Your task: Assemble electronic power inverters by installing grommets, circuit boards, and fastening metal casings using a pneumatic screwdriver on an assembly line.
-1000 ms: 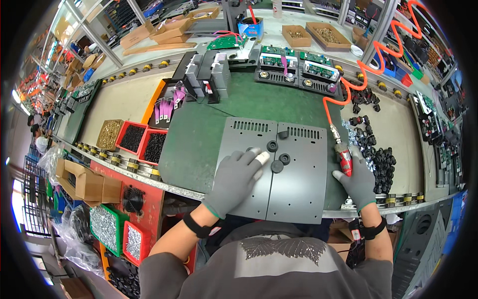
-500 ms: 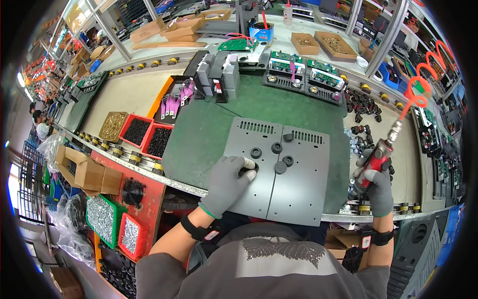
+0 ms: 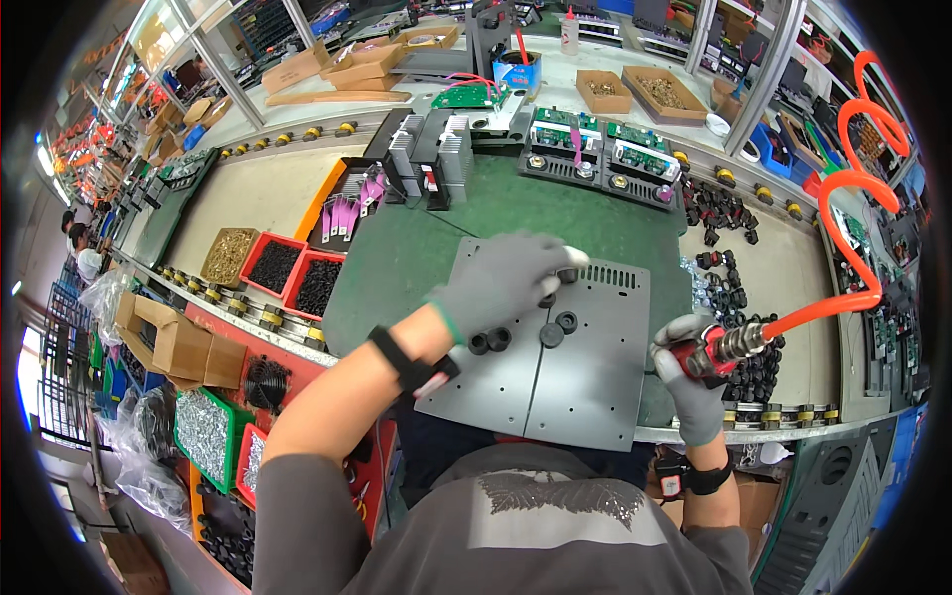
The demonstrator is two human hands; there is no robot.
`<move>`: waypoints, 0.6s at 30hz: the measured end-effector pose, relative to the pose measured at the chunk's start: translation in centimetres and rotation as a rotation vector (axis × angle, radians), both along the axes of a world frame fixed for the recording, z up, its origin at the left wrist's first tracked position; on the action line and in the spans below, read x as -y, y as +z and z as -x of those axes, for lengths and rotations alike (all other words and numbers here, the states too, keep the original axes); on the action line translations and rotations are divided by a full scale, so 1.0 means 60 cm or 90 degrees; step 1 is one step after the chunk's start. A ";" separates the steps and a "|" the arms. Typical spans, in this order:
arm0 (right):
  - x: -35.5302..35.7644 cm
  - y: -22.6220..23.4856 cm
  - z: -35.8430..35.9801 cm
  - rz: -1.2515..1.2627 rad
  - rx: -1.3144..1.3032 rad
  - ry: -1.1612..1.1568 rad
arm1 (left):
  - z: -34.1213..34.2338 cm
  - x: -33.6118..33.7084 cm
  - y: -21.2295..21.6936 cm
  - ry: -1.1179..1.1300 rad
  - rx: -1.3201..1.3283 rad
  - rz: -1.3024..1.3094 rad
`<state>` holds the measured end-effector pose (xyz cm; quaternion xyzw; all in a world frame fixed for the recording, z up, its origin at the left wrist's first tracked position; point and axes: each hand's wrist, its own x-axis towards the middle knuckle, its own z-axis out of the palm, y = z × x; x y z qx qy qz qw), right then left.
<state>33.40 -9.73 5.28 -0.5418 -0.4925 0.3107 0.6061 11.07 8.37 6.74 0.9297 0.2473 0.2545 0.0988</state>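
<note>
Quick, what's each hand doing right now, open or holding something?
Left hand: at a black cap on the gray panel; grip can't be told.
Right hand: closed, holding the red power tool.

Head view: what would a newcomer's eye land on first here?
Most likely the bright orange coiled hose on the right, running to the red tool in the right hand. Next, the two gray panels at the near edge of the green mat, with the left hand over them. The red bins of small black pieces at left also stand out.
</note>
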 end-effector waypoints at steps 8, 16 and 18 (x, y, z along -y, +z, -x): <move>0.018 -0.031 -0.019 0.024 0.030 0.022 | -0.048 -0.049 -0.038 0.167 -0.342 0.107; -0.006 -0.042 -0.042 -0.039 -0.053 0.038 | 0.141 0.034 0.040 0.177 0.117 0.168; -0.016 -0.019 -0.038 -0.103 -0.111 0.097 | 0.241 0.095 0.070 0.263 0.175 0.147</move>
